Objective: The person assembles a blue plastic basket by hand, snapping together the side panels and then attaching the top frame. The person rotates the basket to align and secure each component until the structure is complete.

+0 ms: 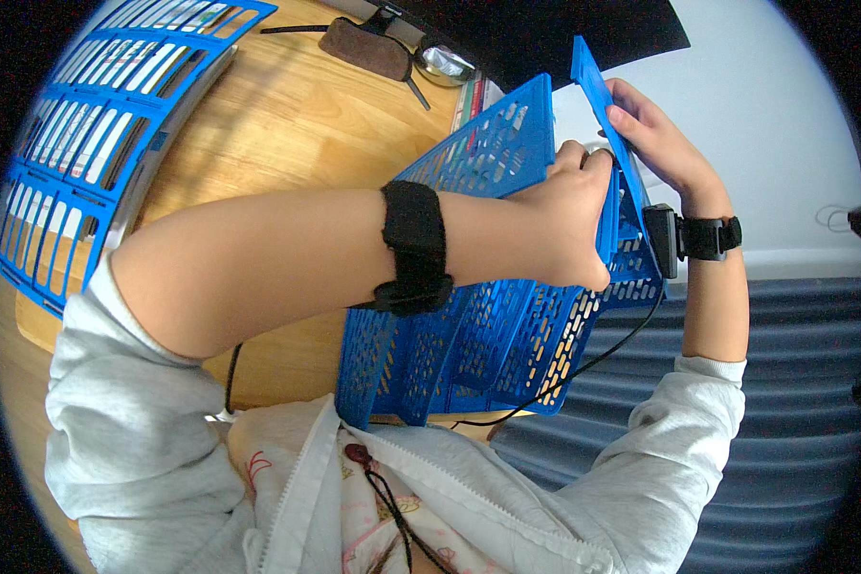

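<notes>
A blue perforated plastic file rack (478,340) with several upright dividers stands at the table's front right, close against my body. My left hand (569,210) reaches across it with fingers curled over a divider near the right end; part of that divider is hidden by the hand. At the far right, my right hand (655,139) grips the upper part of the blue end panel (598,91), thumb on the near side and fingers partly behind it. The end panel leans away from the neighbouring divider, with a gap at the top.
On the left stands another blue slotted rack (81,143) filled with papers or books. A brown pouch (365,50) and a shiny round object (445,62) lie at the back of the wooden table (258,124). A thin black cable (584,368) runs past the rack; grey-blue pleated fabric (784,383) hangs at right.
</notes>
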A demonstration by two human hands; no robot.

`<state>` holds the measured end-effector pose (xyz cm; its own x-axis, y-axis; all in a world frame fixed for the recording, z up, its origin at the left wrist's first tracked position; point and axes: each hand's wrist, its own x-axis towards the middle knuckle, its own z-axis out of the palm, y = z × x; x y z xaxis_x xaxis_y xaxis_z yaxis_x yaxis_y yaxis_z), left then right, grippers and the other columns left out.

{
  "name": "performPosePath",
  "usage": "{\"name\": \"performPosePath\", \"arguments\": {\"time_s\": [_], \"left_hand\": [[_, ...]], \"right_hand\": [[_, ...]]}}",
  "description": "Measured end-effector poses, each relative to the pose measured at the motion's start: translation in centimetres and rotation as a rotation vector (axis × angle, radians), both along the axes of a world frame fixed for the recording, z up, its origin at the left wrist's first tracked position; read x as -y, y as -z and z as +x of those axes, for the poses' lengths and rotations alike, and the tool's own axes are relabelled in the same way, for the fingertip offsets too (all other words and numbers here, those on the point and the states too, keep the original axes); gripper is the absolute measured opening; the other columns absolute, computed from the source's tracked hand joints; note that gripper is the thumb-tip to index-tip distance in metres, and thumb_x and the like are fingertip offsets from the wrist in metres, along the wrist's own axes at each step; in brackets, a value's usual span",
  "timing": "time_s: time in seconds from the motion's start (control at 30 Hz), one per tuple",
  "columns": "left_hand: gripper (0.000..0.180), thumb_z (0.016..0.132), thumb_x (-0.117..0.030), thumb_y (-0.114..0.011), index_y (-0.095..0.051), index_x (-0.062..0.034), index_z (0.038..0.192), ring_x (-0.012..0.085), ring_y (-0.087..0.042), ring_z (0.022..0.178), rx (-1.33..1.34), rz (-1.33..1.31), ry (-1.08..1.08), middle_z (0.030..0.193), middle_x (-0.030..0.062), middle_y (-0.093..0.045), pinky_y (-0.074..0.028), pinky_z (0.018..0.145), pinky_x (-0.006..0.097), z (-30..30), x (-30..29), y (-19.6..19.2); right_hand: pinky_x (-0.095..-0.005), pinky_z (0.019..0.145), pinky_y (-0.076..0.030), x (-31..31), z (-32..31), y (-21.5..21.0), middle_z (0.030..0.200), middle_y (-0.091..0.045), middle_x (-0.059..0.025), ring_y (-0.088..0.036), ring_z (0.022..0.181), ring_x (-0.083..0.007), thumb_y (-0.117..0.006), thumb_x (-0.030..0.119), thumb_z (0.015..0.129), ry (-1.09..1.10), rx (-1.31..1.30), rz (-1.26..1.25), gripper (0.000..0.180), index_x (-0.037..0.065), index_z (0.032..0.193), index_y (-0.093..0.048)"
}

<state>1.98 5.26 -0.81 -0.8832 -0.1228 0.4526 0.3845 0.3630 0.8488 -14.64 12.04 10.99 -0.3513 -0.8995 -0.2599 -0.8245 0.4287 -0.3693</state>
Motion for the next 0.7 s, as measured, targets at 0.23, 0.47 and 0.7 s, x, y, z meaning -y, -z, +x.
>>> {"name": "performPosePath", "arguments": {"time_s": [0.23,0.47,0.7], "left_hand": [[0.081,0.056,-0.024,-0.073,-0.032,0.0057,0.119,0.0432,-0.046,0.106,-0.027,-0.023,0.001,0.110,0.0287,-0.043,-0.041,0.090,0.042,0.04,0.04,-0.01],[0.084,0.054,-0.024,-0.074,-0.031,0.0057,0.120,0.0439,-0.045,0.107,-0.029,-0.015,0.007,0.111,0.0294,-0.042,-0.041,0.090,0.042,-0.14,-0.20,0.04],[0.087,0.054,-0.023,-0.073,-0.028,0.0058,0.123,0.0440,-0.044,0.109,-0.012,-0.045,0.006,0.114,0.0296,-0.040,-0.040,0.091,0.042,-0.18,-0.24,0.09]], "right_hand": [[-0.0267,0.082,-0.044,-0.03,-0.29,0.49,0.103,-0.056,-0.0075,-0.053,0.093,-0.0136,-0.054,0.051,0.083,-0.017,0.032,-0.011,0.059,0.005,0.118,-0.046],[-0.0273,0.084,-0.043,-0.39,-0.43,0.42,0.105,-0.056,-0.0080,-0.053,0.096,-0.0145,-0.054,0.050,0.083,-0.002,0.019,0.016,0.058,0.006,0.121,-0.045],[-0.0276,0.082,-0.045,-0.42,-0.17,0.45,0.104,-0.056,-0.0079,-0.053,0.095,-0.0150,-0.053,0.050,0.084,-0.011,-0.001,0.022,0.058,0.006,0.120,-0.044]]}}
